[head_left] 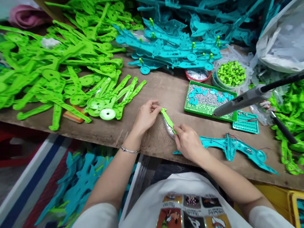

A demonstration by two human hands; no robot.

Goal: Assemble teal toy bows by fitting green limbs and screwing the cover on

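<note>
Both hands hold one small green plastic part [168, 119] with a clear or silvery piece along its lower left side. My left hand [147, 117] pinches its upper end between thumb and fingers. At its lower end, my right hand [189, 142] has its fingers closed round the part. A long turquoise frame [219, 142] with thin wires lies on the table just right of my right hand, its left end partly behind that hand. A pile of green arm-shaped parts [107, 113] lies left of my left hand.
Turquoise frames [169, 52] are stacked at the back of the table [163, 88]. A green tray [210, 112] holds screws and turquoise pieces, near a tub of green pieces [231, 74]. A grey electric screwdriver [239, 101] hangs over the tray. More green parts [301, 119] lie at right.
</note>
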